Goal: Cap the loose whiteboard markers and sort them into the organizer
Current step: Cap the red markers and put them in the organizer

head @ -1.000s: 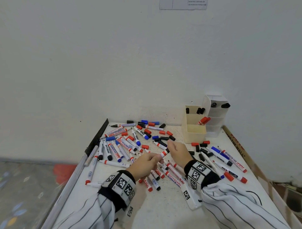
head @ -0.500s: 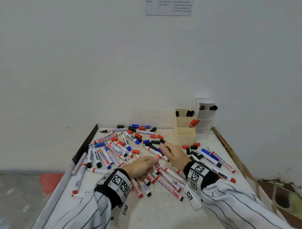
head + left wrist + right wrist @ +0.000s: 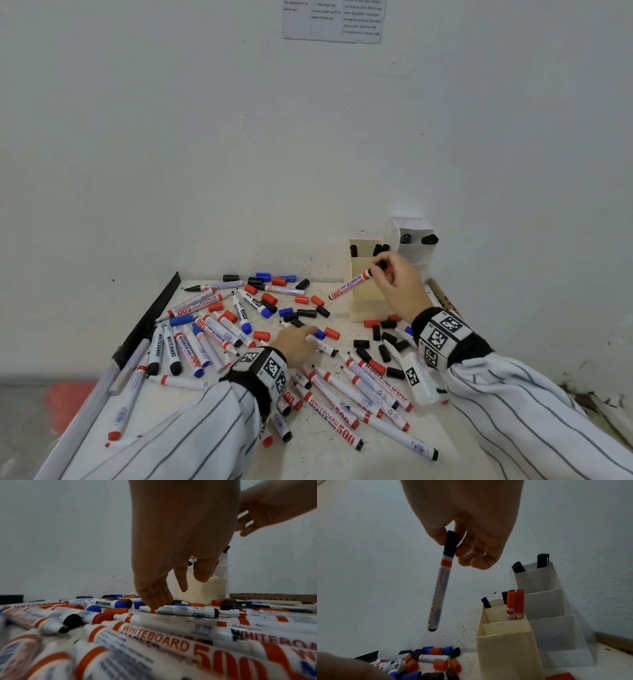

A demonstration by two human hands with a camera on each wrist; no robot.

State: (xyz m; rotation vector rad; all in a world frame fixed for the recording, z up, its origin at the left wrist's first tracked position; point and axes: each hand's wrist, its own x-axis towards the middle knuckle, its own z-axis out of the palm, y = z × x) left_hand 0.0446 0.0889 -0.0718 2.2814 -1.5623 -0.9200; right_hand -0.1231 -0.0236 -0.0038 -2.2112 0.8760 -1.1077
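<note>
Black-capped white marker (image 3: 443, 574) pinched in right hand (image 3: 399, 284) above cream tiered organizer (image 3: 505, 642); left hand (image 3: 171, 547) fingertips touch an uncapped table marker (image 3: 178, 610); most markers unsorted.

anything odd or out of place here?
Black ink-like specks dot the wall left of the cream organizer. Otherwise the expected mess: uncapped markers and loose caps across the table. The right hand holds a capped marker normally.

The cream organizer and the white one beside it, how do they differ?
The cream organizer is opaque and stands in front; the white organizer is translucent and rises taller. The cream organizer holds red-capped and black-capped markers; the white organizer shows only black-capped ones. Both have stepped compartments.
</note>
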